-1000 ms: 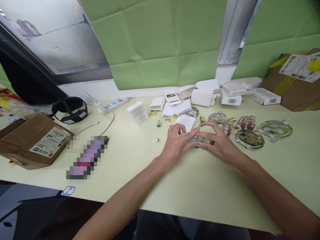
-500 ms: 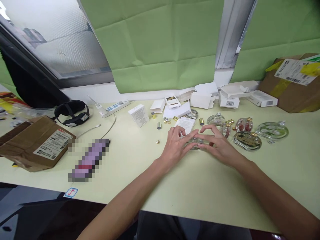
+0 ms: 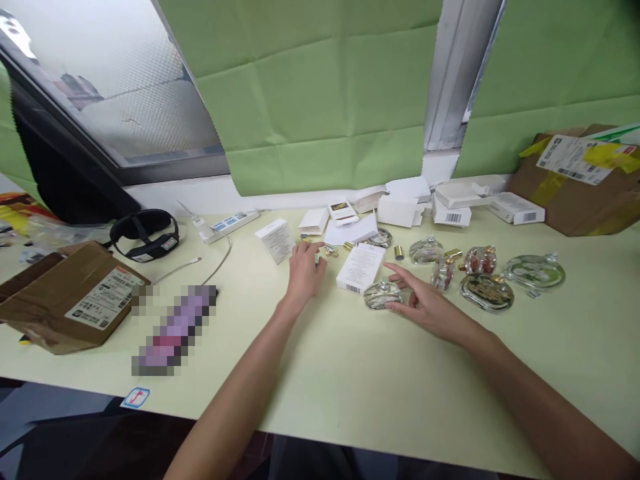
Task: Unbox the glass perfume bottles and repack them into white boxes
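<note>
An oval clear glass perfume bottle [image 3: 376, 298] stands upright in front of a white printed box [image 3: 361, 265]. My right hand [image 3: 425, 300] is at the bottle's right side, its thumb against the lower edge and its other fingers stretched out and apart behind the neck. Off to the left, my left hand [image 3: 304, 273] curls its fingers round a small silver-and-gold cap [image 3: 317, 259], which shows partly between them. Close by lie small gold parts [image 3: 330, 251] and another gold cap [image 3: 399, 253].
More perfume bottles [image 3: 487, 293] stand or lie at the right. White cartons [image 3: 450, 215] line the wall, beside a large brown box [image 3: 575, 200]. At the left are an opened carton [image 3: 85, 300], a blurred purple object [image 3: 175, 333], a black headset [image 3: 145, 235] and a power strip [image 3: 235, 225].
My hands have parted. The left has gone from the bottle leftward to the silver-and-gold cap, while the right stays beside the bottle with its fingers opened wider.
</note>
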Available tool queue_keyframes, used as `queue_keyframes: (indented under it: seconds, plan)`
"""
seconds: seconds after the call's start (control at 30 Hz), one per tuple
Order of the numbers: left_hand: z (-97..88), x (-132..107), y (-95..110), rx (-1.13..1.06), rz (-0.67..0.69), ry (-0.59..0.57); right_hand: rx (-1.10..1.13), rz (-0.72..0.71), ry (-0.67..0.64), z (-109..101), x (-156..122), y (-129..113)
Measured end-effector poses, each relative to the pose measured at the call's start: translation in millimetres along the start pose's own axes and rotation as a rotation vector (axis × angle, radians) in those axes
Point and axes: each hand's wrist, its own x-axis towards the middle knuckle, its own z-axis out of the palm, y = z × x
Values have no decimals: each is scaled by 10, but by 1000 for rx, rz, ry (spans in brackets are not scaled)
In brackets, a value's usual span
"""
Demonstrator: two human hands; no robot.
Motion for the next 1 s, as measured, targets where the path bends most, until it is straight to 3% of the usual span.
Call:
queue_keyframes:
  seconds: [0.07, 0.13, 0.27, 0.37, 0.57, 0.7, 0.83, 1.0]
  plan:
    - [8, 214, -104, 184, 94, -218, -2, 27, -8, 8, 4, -3]
    - [48, 433, -158, 273, 174, -346, -3, 43, -9, 11, 6, -5]
    - [180, 759, -170, 290, 209, -458, 8, 46, -6, 12, 12, 3]
    - [235, 843, -160, 294, 220, -466, 30, 47, -6, 14, 13, 10]
    - [34, 799, -29, 223, 249, -362, 99, 16, 22, 20, 2, -28]
    - [-282, 690, 318, -151, 371, -281, 128, -8, 48, 25, -1, -35]
    - [-613, 476, 724, -408, 477, -462, 145, -47, 92, 41, -1, -1]
    - [-778, 311, 928, -365, 595, -655, 80, -119, 113, 47, 1, 34]
